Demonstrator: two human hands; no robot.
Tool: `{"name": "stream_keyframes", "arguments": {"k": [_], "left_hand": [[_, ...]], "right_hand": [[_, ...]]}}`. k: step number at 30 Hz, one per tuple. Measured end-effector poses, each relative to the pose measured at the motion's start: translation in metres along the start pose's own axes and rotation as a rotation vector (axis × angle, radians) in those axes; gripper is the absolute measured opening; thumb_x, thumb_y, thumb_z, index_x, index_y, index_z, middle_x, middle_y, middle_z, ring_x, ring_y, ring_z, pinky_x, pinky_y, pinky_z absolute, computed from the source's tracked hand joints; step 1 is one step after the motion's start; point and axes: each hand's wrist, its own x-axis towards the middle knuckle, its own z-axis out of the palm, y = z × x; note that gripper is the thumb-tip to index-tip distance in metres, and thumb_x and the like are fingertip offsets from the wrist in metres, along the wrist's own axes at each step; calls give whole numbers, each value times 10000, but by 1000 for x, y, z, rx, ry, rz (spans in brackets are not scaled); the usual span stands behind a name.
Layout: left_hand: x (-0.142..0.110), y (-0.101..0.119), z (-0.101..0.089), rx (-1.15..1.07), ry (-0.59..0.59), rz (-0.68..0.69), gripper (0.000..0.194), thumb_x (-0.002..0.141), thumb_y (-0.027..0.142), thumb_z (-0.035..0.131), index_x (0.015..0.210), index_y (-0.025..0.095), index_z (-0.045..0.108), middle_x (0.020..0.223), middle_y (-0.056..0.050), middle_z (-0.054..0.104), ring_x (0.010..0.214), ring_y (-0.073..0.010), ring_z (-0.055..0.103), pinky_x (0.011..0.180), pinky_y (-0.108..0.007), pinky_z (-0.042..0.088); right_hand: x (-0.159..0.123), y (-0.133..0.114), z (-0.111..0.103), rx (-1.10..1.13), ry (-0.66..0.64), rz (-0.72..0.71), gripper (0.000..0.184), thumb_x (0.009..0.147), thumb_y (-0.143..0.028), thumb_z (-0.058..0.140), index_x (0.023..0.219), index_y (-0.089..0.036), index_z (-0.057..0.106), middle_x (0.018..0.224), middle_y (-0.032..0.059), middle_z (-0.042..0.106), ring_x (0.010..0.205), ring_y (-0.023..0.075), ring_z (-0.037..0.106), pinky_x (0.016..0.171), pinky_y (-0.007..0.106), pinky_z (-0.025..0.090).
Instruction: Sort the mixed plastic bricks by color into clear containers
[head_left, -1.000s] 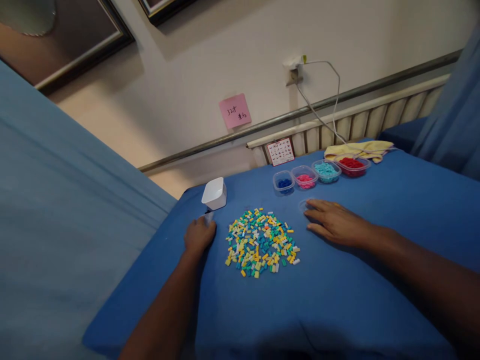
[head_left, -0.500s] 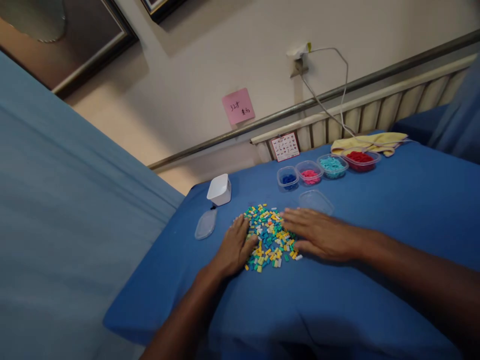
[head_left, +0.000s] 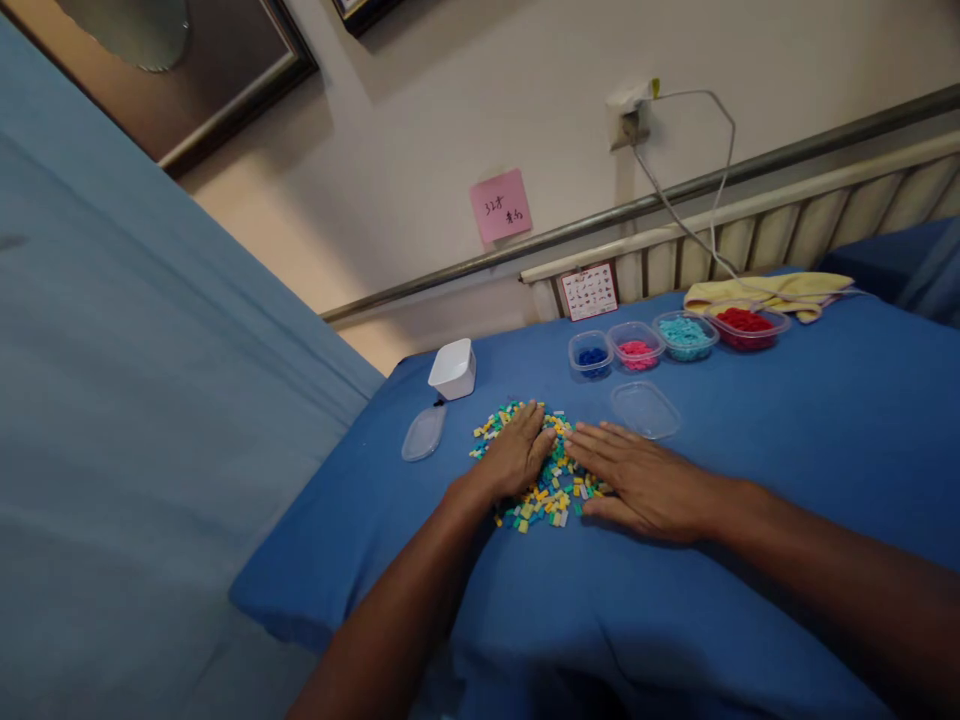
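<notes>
A heap of small yellow, green, blue and white bricks [head_left: 555, 490] lies on the blue cloth of the table [head_left: 787, 480]. My left hand [head_left: 517, 455] lies flat on the heap's left part, fingers stretched out. My right hand [head_left: 637, 480] lies flat on its right side, fingers spread and pointing left. The two hands almost meet over the heap. Neither hand holds anything.
A clear lid [head_left: 645, 408] lies just behind my right hand and another lid [head_left: 423, 433] to the left. A white box [head_left: 453, 368] stands behind that. Tubs of blue [head_left: 590, 355], pink [head_left: 636, 346], turquoise [head_left: 685, 333] and red [head_left: 746, 323] pieces line the back, by a yellow cloth [head_left: 772, 290].
Both hands have moved inward from the sides onto the heap of bricks. The heap looks pushed closer together. The view has shifted, so everything sits further right.
</notes>
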Motion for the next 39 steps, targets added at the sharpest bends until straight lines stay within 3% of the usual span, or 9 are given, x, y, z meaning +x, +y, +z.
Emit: {"name": "stream_keyframes", "arguments": {"k": [6,9,13,17,22,25,34,39], "left_hand": [[0,35,20,87,22,62,825,1109,649,244,1701,82,337,1792,-189,205,1686,-318,159,1387,-487,152],[15,42,27,98,41,71,771,1122,584,231,1706,90,326,1794,-179,217,1684,-331,171,1383,-515,159],[21,36,20,98,3,47,776,1125,587,230,1715,89,306,1803,-172,183,1692,-322,137,1382,-517,147],[5,9,13,113,43,-38,796,1120,635,218,1727,124,283,1800,-169,190,1694,-326,131,1368,-575,142],[-7,-17,13,77,59,-67,828,1121,627,199,1707,51,296,1799,-208,170,1696,-305,112,1381,-483,119],[-9,-14,14,49,63,-97,817,1117,636,222,1712,81,301,1804,-194,159,1695,-318,111,1379,-501,119],[-16,14,17,88,44,-45,845,1108,685,212,1720,110,307,1802,-179,190,1696,-321,126,1378,-531,113],[-29,19,13,94,61,-47,795,1121,658,169,1730,162,293,1812,-140,170,1701,-297,110,1372,-578,116]], "right_hand": [[-13,37,-3,-153,184,166,622,1123,-541,444,1629,-191,528,1704,190,469,1592,380,422,1294,657,339],[-18,50,0,-177,140,229,611,1126,-541,422,1586,-171,578,1683,209,493,1573,405,446,1272,682,362],[-20,53,0,-168,59,265,626,1123,-538,424,1571,-132,588,1670,233,500,1553,419,470,1255,684,387],[-17,43,-10,-119,135,214,558,1123,-483,455,1568,-178,599,1676,196,509,1566,392,460,1275,671,360],[-15,18,-18,32,111,-5,513,1118,-391,489,1608,-260,565,1677,109,532,1588,307,442,1308,590,343],[-13,8,-17,83,33,-150,486,1091,-332,534,1569,-291,612,1631,74,594,1556,278,491,1311,555,347],[-9,6,-22,22,116,-117,369,1067,-318,577,1384,-212,732,1375,140,745,1268,309,674,1105,522,526],[-11,-7,-30,43,37,-175,274,1086,-359,583,1210,-216,781,1119,100,775,1032,259,685,934,432,549]]}}
